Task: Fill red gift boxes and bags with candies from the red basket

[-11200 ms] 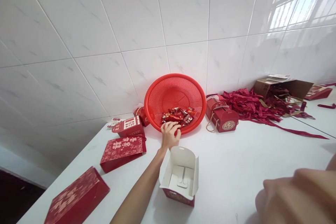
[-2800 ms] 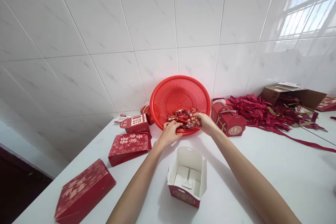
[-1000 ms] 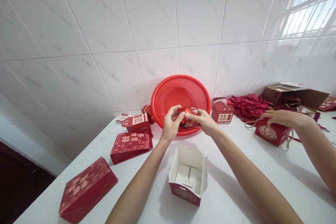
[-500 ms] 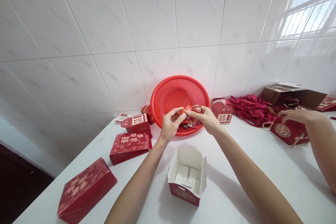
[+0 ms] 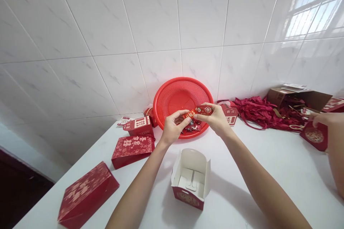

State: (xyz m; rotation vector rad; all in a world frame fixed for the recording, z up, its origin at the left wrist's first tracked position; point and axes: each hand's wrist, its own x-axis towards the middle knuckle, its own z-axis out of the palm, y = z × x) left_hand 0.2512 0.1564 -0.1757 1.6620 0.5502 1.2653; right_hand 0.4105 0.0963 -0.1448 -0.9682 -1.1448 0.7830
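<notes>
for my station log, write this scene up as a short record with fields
left hand: pinches orange-red packet
right hand: pinches darker red packet
basket: red, tilted, wrapped pieces low inside
open box: upright, before basket, white inside
far right: another person's hand on red box
beyond: dark-red ribbons

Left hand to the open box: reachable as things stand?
Likely yes: nothing visible stands between the left hand and the open box, and the flaps leave its top open. The hand is pinching a packet, though, so it isn't free.
</notes>
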